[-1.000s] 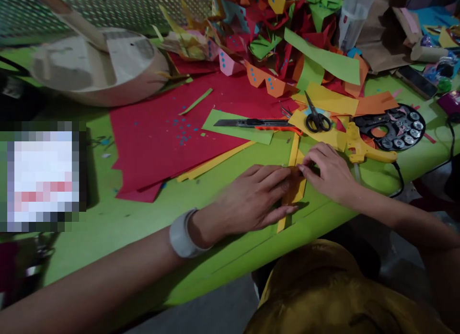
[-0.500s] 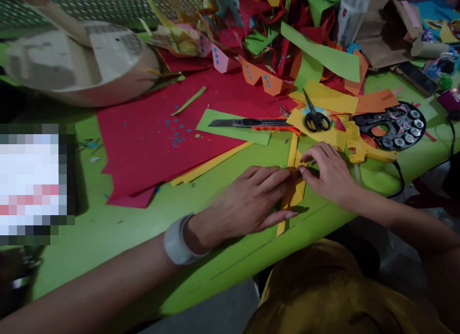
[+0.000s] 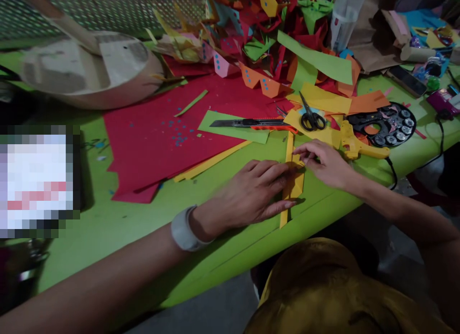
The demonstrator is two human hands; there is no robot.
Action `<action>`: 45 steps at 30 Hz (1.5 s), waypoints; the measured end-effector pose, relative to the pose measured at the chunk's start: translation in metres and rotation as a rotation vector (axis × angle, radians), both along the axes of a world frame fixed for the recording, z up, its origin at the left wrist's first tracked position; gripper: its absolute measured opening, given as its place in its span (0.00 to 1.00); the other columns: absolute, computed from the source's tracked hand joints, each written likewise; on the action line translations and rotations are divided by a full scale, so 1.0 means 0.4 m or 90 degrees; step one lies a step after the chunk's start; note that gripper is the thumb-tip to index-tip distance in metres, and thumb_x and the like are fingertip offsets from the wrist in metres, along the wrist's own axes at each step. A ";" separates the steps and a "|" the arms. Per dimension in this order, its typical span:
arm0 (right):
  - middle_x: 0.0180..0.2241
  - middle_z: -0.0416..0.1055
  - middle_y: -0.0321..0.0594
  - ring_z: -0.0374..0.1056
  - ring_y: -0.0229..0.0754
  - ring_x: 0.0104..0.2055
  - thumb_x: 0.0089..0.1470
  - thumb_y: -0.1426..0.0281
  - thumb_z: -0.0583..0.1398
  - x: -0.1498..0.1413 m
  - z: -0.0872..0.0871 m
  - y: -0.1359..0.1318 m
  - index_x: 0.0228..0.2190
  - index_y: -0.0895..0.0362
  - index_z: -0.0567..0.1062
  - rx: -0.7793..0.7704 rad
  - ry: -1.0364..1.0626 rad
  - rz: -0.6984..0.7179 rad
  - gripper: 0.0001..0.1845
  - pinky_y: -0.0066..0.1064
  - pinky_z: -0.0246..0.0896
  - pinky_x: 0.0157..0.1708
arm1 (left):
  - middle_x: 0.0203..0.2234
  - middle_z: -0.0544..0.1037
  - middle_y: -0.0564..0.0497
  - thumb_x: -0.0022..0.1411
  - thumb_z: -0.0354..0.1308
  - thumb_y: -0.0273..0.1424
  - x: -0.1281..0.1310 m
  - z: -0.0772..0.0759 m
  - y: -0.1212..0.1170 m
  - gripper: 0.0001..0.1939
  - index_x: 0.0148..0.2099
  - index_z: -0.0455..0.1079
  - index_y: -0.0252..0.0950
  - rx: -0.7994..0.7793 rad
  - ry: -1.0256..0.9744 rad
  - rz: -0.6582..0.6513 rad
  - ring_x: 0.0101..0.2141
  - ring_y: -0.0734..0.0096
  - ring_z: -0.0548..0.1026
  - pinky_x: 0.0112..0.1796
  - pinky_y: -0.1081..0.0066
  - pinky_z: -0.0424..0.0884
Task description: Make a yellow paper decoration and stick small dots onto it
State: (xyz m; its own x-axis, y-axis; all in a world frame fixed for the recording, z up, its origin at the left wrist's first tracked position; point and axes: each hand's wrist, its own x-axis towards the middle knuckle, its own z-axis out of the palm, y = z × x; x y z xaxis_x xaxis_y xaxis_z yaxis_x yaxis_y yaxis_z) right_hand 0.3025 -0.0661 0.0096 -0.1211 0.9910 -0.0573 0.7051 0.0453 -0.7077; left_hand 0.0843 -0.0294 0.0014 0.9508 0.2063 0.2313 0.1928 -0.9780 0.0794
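Note:
A folded strip of yellow-orange paper lies on the green table near its front edge. My left hand lies flat on the paper's left side, fingers stretched out and pressing it down. My right hand comes in from the right and pinches the paper's upper edge with thumb and fingertips. A white band sits on my left wrist.
Behind the hands lie a utility knife, black scissors, a yellow glue gun with its cable, and a black round tray. Large red paper sheets cover the middle; a heap of coloured cut-outs fills the back.
My right hand has slid slightly up along the yellow-orange paper, its fingertips now at the upper fold. My left hand stays flat on the paper. The view shifted a little.

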 end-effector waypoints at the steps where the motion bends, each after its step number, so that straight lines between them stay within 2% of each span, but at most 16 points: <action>1: 0.43 0.72 0.41 0.68 0.39 0.39 0.55 0.79 0.55 0.003 0.005 0.003 0.42 0.55 0.73 -0.017 0.023 -0.014 0.14 0.34 0.64 0.42 | 0.50 0.75 0.37 0.71 0.41 0.48 0.001 0.001 0.000 0.29 0.50 0.73 0.30 0.000 0.000 -0.003 0.46 0.53 0.73 0.44 0.57 0.68; 4: 0.41 0.72 0.42 0.66 0.37 0.34 0.53 0.73 0.61 0.012 0.023 0.013 0.41 0.57 0.71 -0.048 0.047 -0.048 0.11 0.32 0.63 0.35 | 0.51 0.75 0.36 0.72 0.39 0.48 0.003 0.005 0.001 0.30 0.48 0.74 0.30 -0.004 0.005 -0.008 0.45 0.52 0.73 0.43 0.56 0.69; 7: 0.33 0.72 0.37 0.66 0.36 0.31 0.51 0.69 0.64 0.017 0.035 0.024 0.35 0.58 0.71 -0.091 0.020 -0.037 0.09 0.30 0.60 0.32 | 0.51 0.75 0.36 0.72 0.39 0.48 0.004 0.009 0.000 0.30 0.47 0.75 0.30 -0.004 0.014 -0.004 0.45 0.52 0.73 0.43 0.55 0.69; 11: 0.26 0.70 0.32 0.65 0.34 0.28 0.49 0.72 0.65 0.018 0.036 0.048 0.30 0.57 0.72 -0.134 -0.034 0.000 0.07 0.28 0.55 0.29 | 0.51 0.75 0.36 0.71 0.40 0.48 0.003 0.011 -0.001 0.30 0.46 0.75 0.31 -0.006 0.017 -0.002 0.45 0.52 0.73 0.43 0.55 0.69; 15: 0.24 0.68 0.29 0.62 0.32 0.25 0.48 0.75 0.66 0.016 0.040 0.069 0.31 0.57 0.72 -0.164 -0.071 0.017 0.08 0.26 0.53 0.27 | 0.49 0.75 0.35 0.71 0.40 0.47 0.003 0.009 -0.001 0.30 0.42 0.75 0.30 -0.010 0.015 -0.005 0.44 0.51 0.73 0.42 0.55 0.70; 18: 0.23 0.66 0.28 0.60 0.31 0.24 0.50 0.76 0.65 0.018 0.049 0.075 0.33 0.57 0.71 -0.177 -0.074 0.025 0.09 0.26 0.52 0.25 | 0.47 0.76 0.37 0.71 0.40 0.47 0.003 0.006 0.000 0.29 0.43 0.75 0.31 -0.010 0.015 -0.003 0.44 0.52 0.73 0.42 0.56 0.70; 23: 0.25 0.66 0.31 0.62 0.32 0.26 0.50 0.76 0.64 0.023 0.060 0.077 0.32 0.58 0.72 -0.228 -0.008 0.030 0.06 0.25 0.55 0.26 | 0.47 0.76 0.37 0.71 0.42 0.48 0.003 0.002 0.001 0.28 0.43 0.75 0.31 0.004 0.008 -0.004 0.43 0.53 0.73 0.42 0.56 0.70; 29: 0.25 0.66 0.30 0.61 0.32 0.25 0.46 0.78 0.66 0.013 0.068 0.077 0.31 0.58 0.72 -0.220 -0.073 0.049 0.10 0.25 0.54 0.24 | 0.45 0.76 0.37 0.71 0.41 0.47 0.005 0.000 0.002 0.29 0.39 0.75 0.32 -0.007 -0.002 -0.006 0.41 0.54 0.74 0.40 0.56 0.71; 39: 0.27 0.68 0.31 0.64 0.34 0.27 0.47 0.80 0.64 0.035 0.066 0.079 0.32 0.57 0.74 -0.224 -0.036 0.090 0.09 0.27 0.57 0.27 | 0.47 0.75 0.39 0.70 0.44 0.47 0.003 -0.007 0.003 0.26 0.39 0.76 0.34 -0.038 -0.014 0.001 0.41 0.55 0.73 0.41 0.56 0.70; 45: 0.27 0.69 0.33 0.64 0.35 0.29 0.47 0.77 0.65 0.024 0.071 0.081 0.29 0.57 0.74 -0.226 -0.035 0.053 0.06 0.27 0.58 0.28 | 0.47 0.75 0.38 0.70 0.43 0.48 0.003 -0.006 0.003 0.27 0.42 0.76 0.33 -0.035 0.001 0.004 0.41 0.54 0.73 0.41 0.56 0.70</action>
State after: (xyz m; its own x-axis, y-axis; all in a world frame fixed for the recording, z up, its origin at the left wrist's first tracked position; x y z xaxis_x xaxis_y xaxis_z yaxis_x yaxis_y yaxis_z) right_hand 0.3120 -0.0338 0.0378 -0.1879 0.8951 -0.4043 0.7462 -0.1375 -0.6514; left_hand 0.0854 -0.0282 -0.0011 0.9500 0.2242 0.2174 0.1989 -0.9710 0.1324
